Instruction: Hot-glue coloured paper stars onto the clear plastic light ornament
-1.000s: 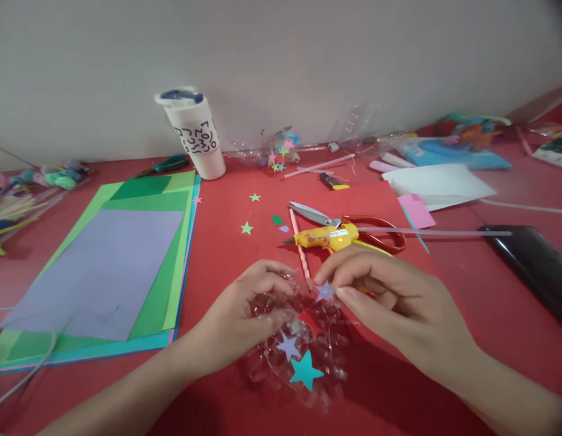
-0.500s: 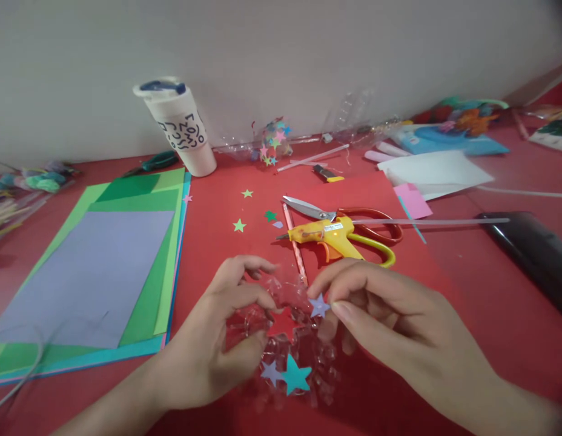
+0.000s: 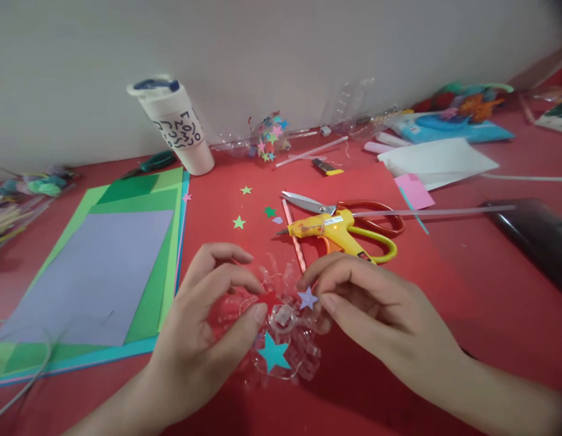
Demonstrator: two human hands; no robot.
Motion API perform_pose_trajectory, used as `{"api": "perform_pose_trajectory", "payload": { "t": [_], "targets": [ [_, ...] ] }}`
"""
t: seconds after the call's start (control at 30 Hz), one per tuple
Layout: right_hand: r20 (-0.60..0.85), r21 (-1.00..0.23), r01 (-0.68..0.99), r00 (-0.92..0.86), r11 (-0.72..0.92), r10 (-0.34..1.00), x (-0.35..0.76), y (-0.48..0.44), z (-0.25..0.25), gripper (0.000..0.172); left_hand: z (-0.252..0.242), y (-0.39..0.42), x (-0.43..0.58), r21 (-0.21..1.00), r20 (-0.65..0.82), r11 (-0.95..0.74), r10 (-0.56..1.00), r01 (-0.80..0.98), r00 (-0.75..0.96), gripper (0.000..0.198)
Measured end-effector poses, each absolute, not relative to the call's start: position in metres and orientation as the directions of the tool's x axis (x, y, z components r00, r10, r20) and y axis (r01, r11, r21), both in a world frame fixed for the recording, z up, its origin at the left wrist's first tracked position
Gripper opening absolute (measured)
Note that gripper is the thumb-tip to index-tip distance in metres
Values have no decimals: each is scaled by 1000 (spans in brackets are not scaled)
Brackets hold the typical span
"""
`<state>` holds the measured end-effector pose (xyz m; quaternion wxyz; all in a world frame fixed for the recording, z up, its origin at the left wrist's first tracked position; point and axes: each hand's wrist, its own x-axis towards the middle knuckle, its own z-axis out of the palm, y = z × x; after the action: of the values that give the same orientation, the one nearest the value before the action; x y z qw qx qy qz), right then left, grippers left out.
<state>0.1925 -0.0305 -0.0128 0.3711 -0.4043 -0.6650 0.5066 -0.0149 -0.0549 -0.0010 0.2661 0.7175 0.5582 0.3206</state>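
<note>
A clear plastic ornament (image 3: pixel 282 317) with curled strips stands low in the middle, between my two hands. A turquoise star (image 3: pixel 274 352) shows on its near side and a red star (image 3: pixel 270 299) on its far left. My left hand (image 3: pixel 206 315) is closed on the ornament's left side, thumb and index finger at the red star. Between the thumb and index finger of my right hand (image 3: pixel 376 309) is a small purple paper star (image 3: pixel 307 298), at the ornament's right edge. Whether that star touches the plastic, I cannot tell.
Beyond the hands lie a yellow glue gun (image 3: pixel 335 232), scissors (image 3: pixel 315 204), a pencil (image 3: pixel 294 236) and loose green stars (image 3: pixel 238 222). Coloured paper (image 3: pixel 126 272) is stacked at left, below a white tumbler (image 3: pixel 183 127). A black case (image 3: pixel 530 242) lies at right.
The ornament has turned in my left hand, so its clear centre now shows and its lower purple star is mostly out of sight. My right hand has shifted slightly left with its star.
</note>
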Motion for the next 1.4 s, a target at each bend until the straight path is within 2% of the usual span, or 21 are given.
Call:
{"api": "perform_pose_trajectory", "payload": {
  "t": [0.1, 0.27, 0.53, 0.67, 0.83, 1.0, 1.17, 1.4],
  "targets": [
    [64, -979, 156, -388, 134, 919, 193, -31, -14, 14, 0, -56, -14, 738, 149, -273, 958, 617, 246, 15],
    [56, -976, 178, -358, 127, 932, 196, -31, -12, 15, -1, -58, -16, 774, 136, -265, 957, 575, 257, 21],
    [236, -918, 235, -320, 319, 918, 195, -31, -6, 18, 0, -60, -11, 810, -7, -184, 946, 557, 323, 44],
    [251, -904, 250, -342, 346, 905, 193, -33, -6, 18, -5, -58, -9, 791, -101, -123, 940, 599, 327, 42],
    [237, -911, 245, -351, 333, 906, 192, -35, -7, 19, -12, -57, -8, 818, -121, -91, 938, 567, 325, 42],
    [223, -924, 215, -367, 315, 903, 192, -34, -10, 18, -7, -56, -11, 860, -147, -56, 925, 507, 352, 27],
    [196, -937, 197, -385, 287, 902, 193, -34, -13, 17, -6, -51, -15, 921, -235, 75, 891, 383, 390, 16],
    [104, -964, 174, -448, 200, 888, 193, -32, -16, 17, -9, -48, -10, 931, -215, 76, 903, 357, 371, 18]
  ]
}}
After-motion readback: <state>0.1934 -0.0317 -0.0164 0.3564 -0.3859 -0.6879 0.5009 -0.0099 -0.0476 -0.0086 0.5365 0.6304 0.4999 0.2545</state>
